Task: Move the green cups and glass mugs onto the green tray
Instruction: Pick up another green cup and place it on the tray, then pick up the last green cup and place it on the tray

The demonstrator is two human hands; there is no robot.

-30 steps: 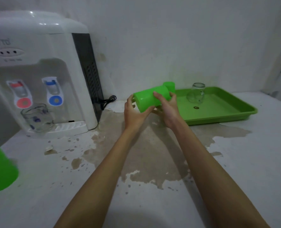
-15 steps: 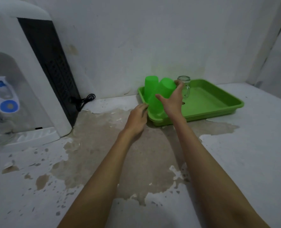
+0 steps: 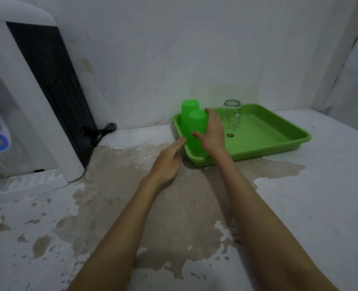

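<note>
Green cup (image 3: 196, 131), inverted, stands in the near-left corner of the tray (image 3: 279, 141), right hand (image 3: 212, 133) wrapped round it; a second cup (image 3: 188, 107) sits just behind, a glass mug (image 3: 232, 115) further right, also upturned. Left hand (image 3: 166, 162) rests flat on the surface (image 3: 320, 196), fingers (image 3: 179, 142) extended and empty, tips at the tray rim. Step in hand: setting down the cup. Next move likely calls for release and a reach for any remaining cup or mug, none visible here. Surface white, paint flaked to bare patches; dispenser (image 3: 27, 101) at left, its cable (image 3: 102, 131) beside; plain white walls.
</note>
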